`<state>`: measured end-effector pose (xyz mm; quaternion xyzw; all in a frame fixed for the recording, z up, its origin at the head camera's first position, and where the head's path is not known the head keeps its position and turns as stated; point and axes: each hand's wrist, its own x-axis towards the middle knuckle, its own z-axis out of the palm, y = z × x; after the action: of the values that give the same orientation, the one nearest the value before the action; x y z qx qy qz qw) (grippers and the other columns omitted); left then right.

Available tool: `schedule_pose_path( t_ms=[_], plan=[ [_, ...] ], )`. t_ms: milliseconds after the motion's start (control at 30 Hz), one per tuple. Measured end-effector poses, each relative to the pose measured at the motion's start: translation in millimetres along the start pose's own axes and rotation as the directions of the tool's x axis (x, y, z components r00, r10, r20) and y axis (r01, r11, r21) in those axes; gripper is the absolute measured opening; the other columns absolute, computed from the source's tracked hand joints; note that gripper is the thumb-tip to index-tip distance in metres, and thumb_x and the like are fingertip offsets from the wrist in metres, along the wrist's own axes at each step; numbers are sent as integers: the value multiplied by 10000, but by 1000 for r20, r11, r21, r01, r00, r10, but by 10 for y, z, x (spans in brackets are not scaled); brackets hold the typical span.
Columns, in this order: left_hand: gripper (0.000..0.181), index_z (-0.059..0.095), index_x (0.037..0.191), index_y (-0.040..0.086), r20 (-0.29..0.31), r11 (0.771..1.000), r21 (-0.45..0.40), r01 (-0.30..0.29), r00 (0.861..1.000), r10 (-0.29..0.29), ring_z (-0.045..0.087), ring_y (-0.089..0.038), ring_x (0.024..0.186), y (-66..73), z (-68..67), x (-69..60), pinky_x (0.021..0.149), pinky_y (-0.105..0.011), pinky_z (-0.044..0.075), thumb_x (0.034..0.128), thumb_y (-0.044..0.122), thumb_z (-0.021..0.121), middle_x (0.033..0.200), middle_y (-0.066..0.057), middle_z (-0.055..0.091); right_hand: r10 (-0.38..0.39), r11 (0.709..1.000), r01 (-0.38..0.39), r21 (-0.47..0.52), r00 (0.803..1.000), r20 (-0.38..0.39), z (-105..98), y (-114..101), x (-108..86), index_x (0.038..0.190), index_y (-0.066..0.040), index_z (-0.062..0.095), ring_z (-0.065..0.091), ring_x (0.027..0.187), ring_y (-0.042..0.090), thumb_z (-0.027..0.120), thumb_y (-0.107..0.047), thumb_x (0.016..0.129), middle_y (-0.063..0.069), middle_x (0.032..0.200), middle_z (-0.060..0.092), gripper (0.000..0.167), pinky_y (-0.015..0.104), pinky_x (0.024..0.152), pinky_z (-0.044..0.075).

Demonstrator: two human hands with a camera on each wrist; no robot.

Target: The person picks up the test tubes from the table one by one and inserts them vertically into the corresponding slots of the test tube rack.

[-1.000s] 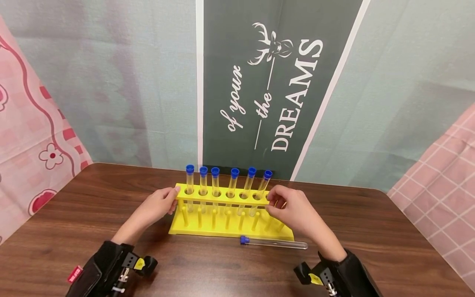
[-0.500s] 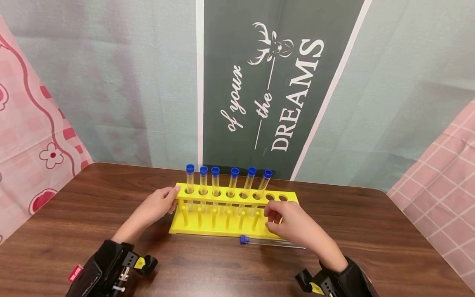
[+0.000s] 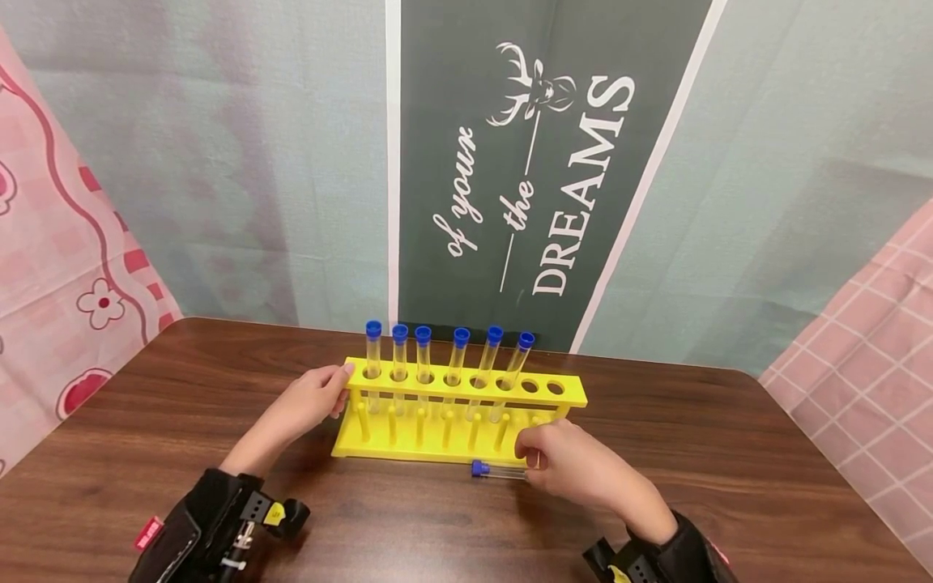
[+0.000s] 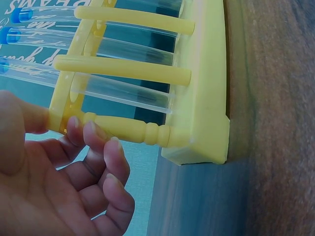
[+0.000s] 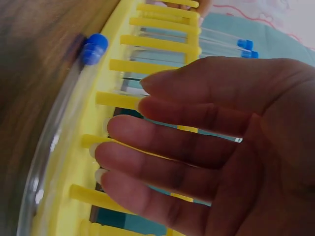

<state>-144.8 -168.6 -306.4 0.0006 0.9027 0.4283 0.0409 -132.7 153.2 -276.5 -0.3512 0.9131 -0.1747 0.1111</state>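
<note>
A yellow test tube rack (image 3: 572, 392) stands on the table, with several blue-capped test tubes (image 3: 374, 353) in its holes, some tilted. My left hand (image 3: 312, 395) grips the left end of the rack's top bar; the left wrist view has the thumb on one side of the bar and fingertips by the end post (image 4: 123, 129). Along the rack's front edge lies another capped test tube (image 3: 503, 473), partly covered in the head view by my right hand (image 3: 576, 461). Seen from the right wrist, that hand's fingers (image 5: 147, 129) are loosely bent beside the pegs, holding nothing.
Two holes at the rack's right end hold no tube. A row of upright pegs (image 3: 448, 431) lines its base. Brown wooden table (image 3: 394, 526) surrounds the rack, and a printed cloth (image 3: 328, 162) hangs behind it.
My right hand has left the right end of the rack's top bar and come down and nearer, over the lying test tube. The left hand keeps its grip on the rack.
</note>
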Motion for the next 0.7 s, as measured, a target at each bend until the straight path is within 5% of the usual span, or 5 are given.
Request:
schedule_pose_path(
  t_ms=[700],
  plan=[
    [424,498,823,0,-5,1000,6,-9,1000,10,385,-187,571,3,0,-4,536,-281,305,998,347,328,647,-63,451,117,973,-122,-194,992,-37,233,-17,37,670,-117,577,333,517,100,673,18,736,-49,545,396,179,247,469,294]
  ],
)
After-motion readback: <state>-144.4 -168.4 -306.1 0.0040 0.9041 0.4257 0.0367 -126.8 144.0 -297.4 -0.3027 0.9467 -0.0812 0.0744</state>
